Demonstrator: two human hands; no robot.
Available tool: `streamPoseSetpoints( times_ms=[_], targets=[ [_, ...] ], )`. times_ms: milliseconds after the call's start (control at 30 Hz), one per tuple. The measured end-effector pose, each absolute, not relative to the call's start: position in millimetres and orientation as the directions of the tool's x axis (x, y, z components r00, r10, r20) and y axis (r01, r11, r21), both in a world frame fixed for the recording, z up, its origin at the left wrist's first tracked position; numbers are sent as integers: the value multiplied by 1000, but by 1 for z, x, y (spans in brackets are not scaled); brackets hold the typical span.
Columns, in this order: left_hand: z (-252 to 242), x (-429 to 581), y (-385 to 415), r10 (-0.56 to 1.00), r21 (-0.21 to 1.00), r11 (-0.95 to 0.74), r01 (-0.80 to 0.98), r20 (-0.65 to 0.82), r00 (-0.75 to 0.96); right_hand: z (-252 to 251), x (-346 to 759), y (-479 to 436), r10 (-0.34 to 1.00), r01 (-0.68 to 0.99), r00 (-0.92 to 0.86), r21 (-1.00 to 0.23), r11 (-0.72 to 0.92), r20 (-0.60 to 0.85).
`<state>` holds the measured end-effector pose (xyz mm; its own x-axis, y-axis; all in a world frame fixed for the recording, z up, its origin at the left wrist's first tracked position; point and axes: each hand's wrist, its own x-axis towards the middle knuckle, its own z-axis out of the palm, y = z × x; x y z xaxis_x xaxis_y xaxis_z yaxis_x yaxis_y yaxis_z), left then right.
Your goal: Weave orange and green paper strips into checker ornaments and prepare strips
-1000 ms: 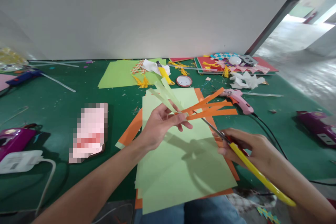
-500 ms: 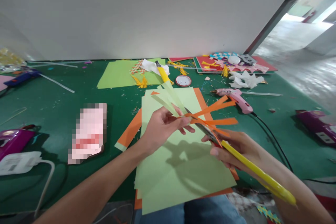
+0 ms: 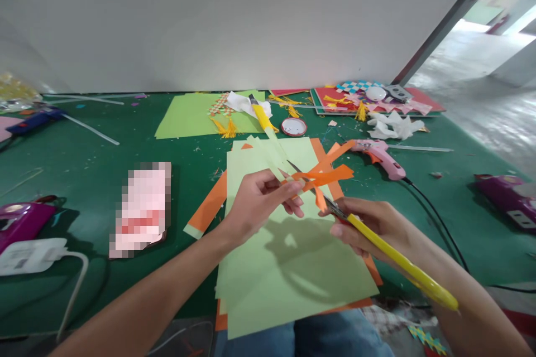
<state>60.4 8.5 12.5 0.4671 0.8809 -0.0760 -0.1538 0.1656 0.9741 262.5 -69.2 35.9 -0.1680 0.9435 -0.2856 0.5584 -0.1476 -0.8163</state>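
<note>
My left hand [image 3: 262,201] pinches a small bundle of crossed paper strips. The orange strips [image 3: 335,174] point right, and the pale green strips [image 3: 274,148] fan out up and to the left. My right hand [image 3: 368,228] grips yellow-handled scissors [image 3: 391,254], their metal blades reaching up-left among the orange strips beside my left fingertips. An orange strip end hangs down by the blades. Below both hands lies a stack of pale green sheets [image 3: 293,273], with orange sheets [image 3: 221,322] showing at its edges. My fingers partly hide the crossing of the strips.
A yellow cutter [image 3: 263,114] and a tape roll [image 3: 293,126] lie behind the stack. A pink glue gun [image 3: 383,157] with a black cord is at the right. A blurred-out phone [image 3: 142,212] lies left, near a white charger [image 3: 33,256]. Green sheets [image 3: 180,117] lie against the wall.
The orange strips' right ends now reach less far right and are bunched together. One end has dropped downward at the blades. The scissors have shifted slightly up and left.
</note>
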Motion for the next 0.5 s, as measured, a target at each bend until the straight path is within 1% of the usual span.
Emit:
streamPoseSetpoints(
  times_ms=[167, 333, 500],
  targets=[
    [11, 61, 9, 887, 976, 134, -170, -42, 460, 33, 262, -69, 943, 534, -177, -832, -147, -280],
    [12, 61, 8, 899, 983, 119, -138, -48, 435, 31, 262, -71, 944, 504, -176, -849, -158, -280],
    [12, 60, 7, 892, 976, 114, -187, -18, 451, 34, 257, -70, 933, 467, -187, -863, -190, -306]
  ],
)
